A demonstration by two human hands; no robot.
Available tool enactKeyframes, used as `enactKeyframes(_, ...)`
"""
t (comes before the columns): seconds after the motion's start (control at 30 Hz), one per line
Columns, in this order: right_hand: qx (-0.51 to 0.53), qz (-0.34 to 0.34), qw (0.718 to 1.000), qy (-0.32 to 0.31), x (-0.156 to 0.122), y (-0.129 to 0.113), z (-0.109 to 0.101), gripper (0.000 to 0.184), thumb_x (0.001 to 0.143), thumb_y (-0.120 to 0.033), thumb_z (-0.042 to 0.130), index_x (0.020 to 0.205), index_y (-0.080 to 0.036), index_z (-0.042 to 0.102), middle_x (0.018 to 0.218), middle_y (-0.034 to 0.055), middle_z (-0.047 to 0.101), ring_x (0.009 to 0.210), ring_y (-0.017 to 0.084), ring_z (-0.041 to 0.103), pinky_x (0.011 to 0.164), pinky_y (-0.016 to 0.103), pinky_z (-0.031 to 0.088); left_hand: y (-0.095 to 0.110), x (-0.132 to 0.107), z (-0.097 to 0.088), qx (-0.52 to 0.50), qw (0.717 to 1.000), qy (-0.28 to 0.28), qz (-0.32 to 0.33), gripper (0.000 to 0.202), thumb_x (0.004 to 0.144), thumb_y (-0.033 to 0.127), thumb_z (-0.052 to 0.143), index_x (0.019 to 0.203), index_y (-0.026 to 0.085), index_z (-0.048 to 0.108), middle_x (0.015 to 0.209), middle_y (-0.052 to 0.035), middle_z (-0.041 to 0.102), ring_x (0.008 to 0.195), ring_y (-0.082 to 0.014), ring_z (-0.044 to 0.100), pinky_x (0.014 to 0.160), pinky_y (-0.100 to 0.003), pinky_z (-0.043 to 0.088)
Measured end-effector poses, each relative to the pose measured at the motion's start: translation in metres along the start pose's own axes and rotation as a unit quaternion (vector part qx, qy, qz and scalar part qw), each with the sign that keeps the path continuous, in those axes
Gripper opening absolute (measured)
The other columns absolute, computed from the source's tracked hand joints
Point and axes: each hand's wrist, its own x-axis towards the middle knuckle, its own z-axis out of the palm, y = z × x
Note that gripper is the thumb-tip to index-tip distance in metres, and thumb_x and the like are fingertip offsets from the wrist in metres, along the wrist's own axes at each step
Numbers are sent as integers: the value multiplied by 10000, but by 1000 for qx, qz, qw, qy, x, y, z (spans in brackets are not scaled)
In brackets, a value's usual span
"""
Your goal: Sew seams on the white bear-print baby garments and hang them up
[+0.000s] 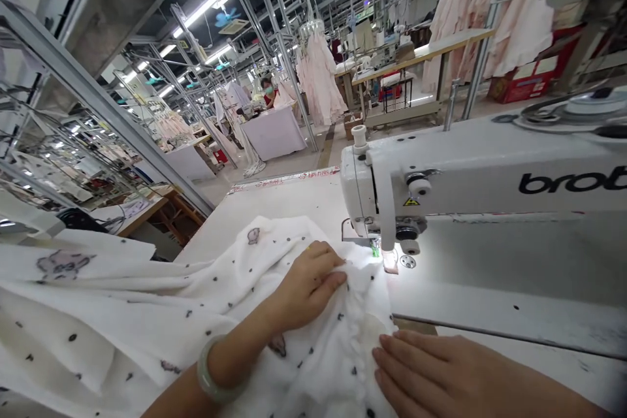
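White cloth (161, 313) with small dark dots and a few printed animals is what we have under our hands, spread over the white table (514, 313) and trailing off its left edge. In the head view, the only one we have, its leading edge is gathered into a ruffled strip that runs from our right fingertips up and away toward the needle (376, 247) of the sewing machine (470, 176). That line is the long axis of the seam; the bulk of the cloth lies left of it and toward us.

Our left hand (306, 287) lies flat and palm down on the cloth, fingers pointing right at the presser foot (390, 262) and stopping just short of it; it grips nothing, only presses. A pale bangle (210, 375) sits on that wrist. Our right hand (441, 372) is also flat and unclenched, fingertips touching the near end of the ruffle, farther from the needle than the left. Pink garments (321, 78) hang well behind.
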Motion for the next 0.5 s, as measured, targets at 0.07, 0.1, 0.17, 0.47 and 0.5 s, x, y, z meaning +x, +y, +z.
enactKeyframes(0.07, 26, 20, 999, 24, 4, 8, -11, 533, 1072, -80, 211, 1102, -131, 740, 960, 85, 791, 872, 217, 706, 890, 359, 530, 4, 1, -2, 9, 998, -56, 41, 209, 1059, 316, 502, 981, 189, 649, 1195, -133, 707, 1136, -245, 649, 1028, -407, 501)
enactKeyframes(0.1, 38, 25, 999, 27, 5, 12, -15, 525, 1078, -77, 212, 1093, -131, 734, 931, 84, 785, 850, 208, 704, 857, 346, 531, 6, 0, 0, 16, 993, -96, 60, 182, 1058, 294, 503, 1023, 192, 650, 1275, -131, 705, 1230, -253, 636, 1128, -442, 446)
enactKeyframes(0.17, 61, 28, 998, 4, 5, 16, -18, 482, 1085, -74, 244, 1082, -136, 722, 861, 81, 759, 776, 199, 681, 771, 336, 525, 7, -2, 7, 32, 982, -167, 80, 180, 1060, 263, 490, 1136, 197, 638, 1337, -113, 711, 1371, -260, 586, 1265, -501, 288)
enactKeyframes(0.47, 116, 42, 991, -59, -1, 12, -7, 334, 1081, -88, 352, 1088, -159, 678, 763, 48, 684, 666, 179, 604, 682, 310, 476, -5, -11, 31, 78, 974, -180, 115, 303, 1075, 283, 463, 1321, 191, 613, 1372, -74, 718, 1385, -223, 591, 1332, -456, 101)
enactKeyframes(0.5, 113, 48, 991, -55, 0, 13, -6, 328, 1081, -93, 356, 1092, -161, 677, 773, 51, 696, 671, 180, 615, 688, 308, 482, -7, -10, 32, 87, 972, -179, 123, 300, 1077, 283, 459, 1309, 198, 628, 1369, -70, 721, 1376, -219, 597, 1334, -461, 82)
